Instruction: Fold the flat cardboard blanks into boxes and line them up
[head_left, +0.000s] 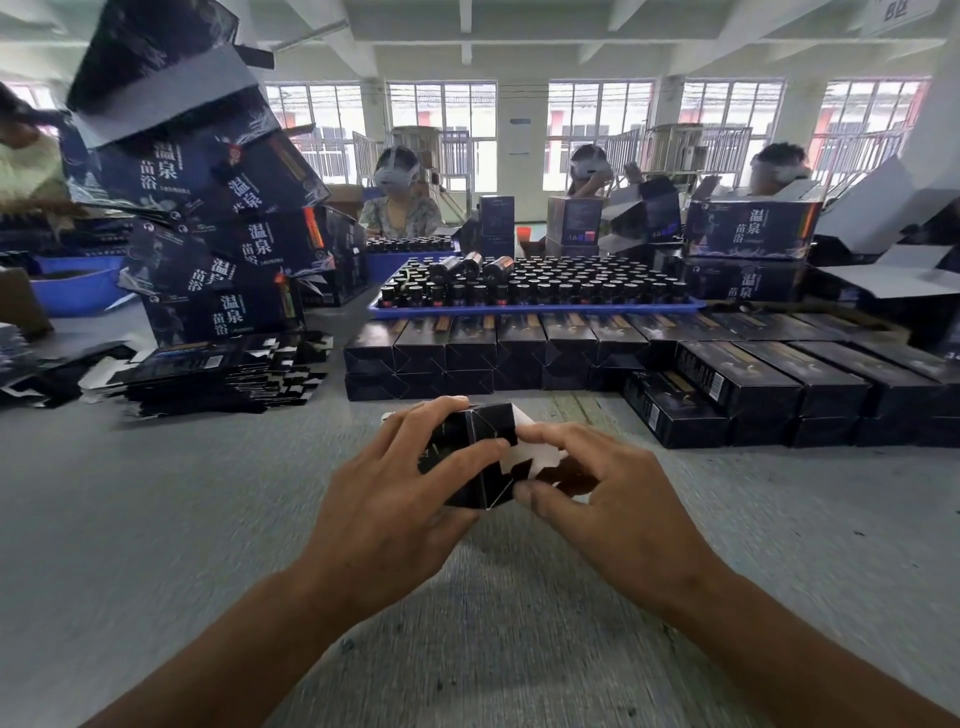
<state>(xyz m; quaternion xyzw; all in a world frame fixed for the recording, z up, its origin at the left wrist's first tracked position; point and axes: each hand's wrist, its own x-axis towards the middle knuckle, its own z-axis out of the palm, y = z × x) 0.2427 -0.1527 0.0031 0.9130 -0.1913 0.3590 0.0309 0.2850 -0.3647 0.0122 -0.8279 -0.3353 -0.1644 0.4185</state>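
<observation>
Box: a half-folded black box (475, 457) was held just above the grey bench (156, 519), its end flaps facing the person.
Left hand (387, 496): grip clamped round the box's left side.
Right hand (605, 491): fingertips pinched an end flap.
Behind: finished boxes (519, 345) stood lined up; flat blanks (223, 374) lay piled at left.

My bench (156, 519) is matt grey, rough cloth; the box (470, 441) is glossy black card, white inside.
</observation>
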